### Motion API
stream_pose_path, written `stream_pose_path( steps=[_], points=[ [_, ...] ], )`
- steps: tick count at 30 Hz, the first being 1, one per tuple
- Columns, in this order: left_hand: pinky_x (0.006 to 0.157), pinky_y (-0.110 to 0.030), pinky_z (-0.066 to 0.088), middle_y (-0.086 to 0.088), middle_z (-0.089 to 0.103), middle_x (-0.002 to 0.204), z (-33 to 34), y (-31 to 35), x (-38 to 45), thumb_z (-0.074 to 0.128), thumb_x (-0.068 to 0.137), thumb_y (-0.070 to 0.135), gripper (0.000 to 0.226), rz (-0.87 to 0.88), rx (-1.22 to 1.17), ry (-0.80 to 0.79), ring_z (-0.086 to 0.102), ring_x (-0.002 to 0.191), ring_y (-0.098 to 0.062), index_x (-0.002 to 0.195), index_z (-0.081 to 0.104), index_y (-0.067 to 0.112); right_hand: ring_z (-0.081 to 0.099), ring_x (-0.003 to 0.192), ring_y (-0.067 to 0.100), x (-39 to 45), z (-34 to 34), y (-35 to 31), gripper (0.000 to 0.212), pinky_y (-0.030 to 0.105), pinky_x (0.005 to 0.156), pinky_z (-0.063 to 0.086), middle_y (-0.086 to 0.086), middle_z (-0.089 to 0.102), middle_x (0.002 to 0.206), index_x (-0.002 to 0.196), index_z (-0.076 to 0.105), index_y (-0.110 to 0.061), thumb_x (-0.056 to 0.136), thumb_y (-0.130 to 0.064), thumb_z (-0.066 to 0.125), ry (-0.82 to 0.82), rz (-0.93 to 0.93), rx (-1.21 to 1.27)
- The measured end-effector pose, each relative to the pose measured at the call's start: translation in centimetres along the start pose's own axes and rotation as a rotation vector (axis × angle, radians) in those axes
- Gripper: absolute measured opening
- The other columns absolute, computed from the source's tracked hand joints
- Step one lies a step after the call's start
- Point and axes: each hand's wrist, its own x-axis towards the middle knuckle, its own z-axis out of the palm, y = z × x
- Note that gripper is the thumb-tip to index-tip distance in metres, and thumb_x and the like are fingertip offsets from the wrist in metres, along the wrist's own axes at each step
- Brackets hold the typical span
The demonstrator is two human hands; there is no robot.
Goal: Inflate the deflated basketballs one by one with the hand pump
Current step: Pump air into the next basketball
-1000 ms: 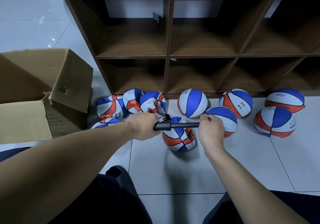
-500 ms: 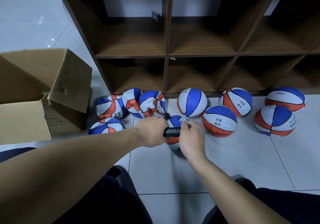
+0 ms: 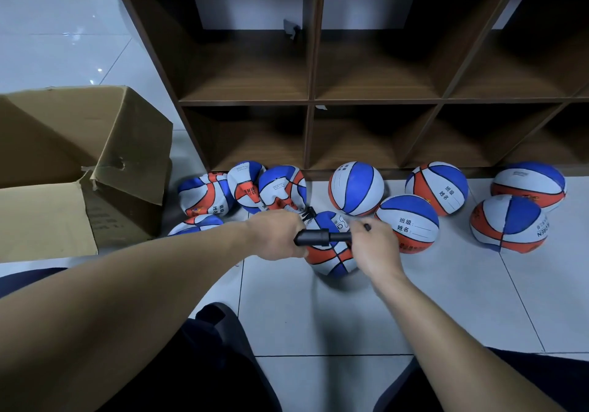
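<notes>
The basketball (image 3: 407, 222) at centre right of the frame bears the printed characters 班级 and 姓名 on its white panel. The ball behind it (image 3: 437, 188) carries the same two labels. The ball at far right (image 3: 506, 224) shows partial lettering ending "REN"; other print is illegible.

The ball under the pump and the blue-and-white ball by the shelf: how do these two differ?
The ball under the pump lies in front of the person, partly hidden by the hand pump and both hands; the ball by the shelf lies farther back, untouched. The first shows orange, blue and white panels; the second shows mostly blue and white. The second looks fully round. Both rest on the tiled floor.
</notes>
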Motion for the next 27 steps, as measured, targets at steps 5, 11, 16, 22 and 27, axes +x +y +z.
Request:
stream_pose_path(
  steps=[5, 11, 16, 22, 27],
  points=[
    [0.068, -0.036, 0.053, 0.001, 0.070, 0.080, -0.4, -2.4, 0.0, 0.072, 0.097, 0.048, 0.024, -0.044, 0.014, -0.031, 0.067, 0.073, -0.020, 0.091, 0.068, 0.025, 0.037, 0.061, 0.021, 1.5, -2.8, 0.3, 0.043, 0.033, 0.057, 0.030, -0.002, 0.040, 0.059, 0.065, 0.041, -0.017, 0.105, -0.023, 0.057, 0.067, 0.070, 0.068],
    [0.067, -0.038, 0.055, 0.001, 0.067, 0.078, -0.5, -2.1, -0.1, 0.068, 0.098, 0.049, 0.026, -0.055, 0.059, -0.019, 0.067, 0.074, -0.022, 0.089, 0.066, 0.025, 0.038, 0.063, 0.022, 1.5, -2.6, -0.1, 0.040, 0.036, 0.060, 0.031, -0.004, 0.042, 0.058, 0.064, 0.043, -0.017, 0.101, -0.018, 0.056, 0.194, 0.066, 0.121],
    [0.061, -0.035, 0.050, 0.003, 0.062, 0.075, -0.4, -0.5, -0.5, 0.061, 0.099, 0.046, 0.028, -0.049, 0.091, 0.064, 0.061, 0.069, -0.018, 0.084, 0.065, 0.022, 0.044, 0.062, 0.023, -0.7, -0.7, -0.7, 0.038, 0.037, 0.056, 0.034, 0.001, 0.050, 0.062, 0.065, 0.047, -0.016, 0.102, -0.017, 0.051, 0.252, 0.012, 0.102],
    [0.059, -0.036, 0.052, 0.002, 0.063, 0.074, -0.6, 1.2, -0.6, 0.061, 0.099, 0.042, 0.027, -0.024, 0.124, 0.101, 0.063, 0.069, -0.022, 0.081, 0.063, 0.022, 0.059, 0.076, 0.020, -1.7, 1.4, -0.3, 0.026, 0.035, 0.064, 0.044, -0.003, 0.066, 0.081, 0.082, 0.063, -0.018, 0.104, -0.023, 0.050, 0.161, -0.026, 0.112],
    [0.057, -0.034, 0.043, -0.002, 0.061, 0.075, 0.5, 2.5, -0.4, 0.063, 0.097, 0.038, 0.027, -0.011, 0.096, 0.098, 0.056, 0.067, -0.020, 0.077, 0.058, 0.022, 0.064, 0.081, 0.028, -2.0, 2.7, 0.0, 0.026, 0.044, 0.074, 0.054, 0.002, 0.069, 0.084, 0.086, 0.063, -0.016, 0.104, -0.028, 0.050, 0.101, -0.024, 0.084]
  ],
)
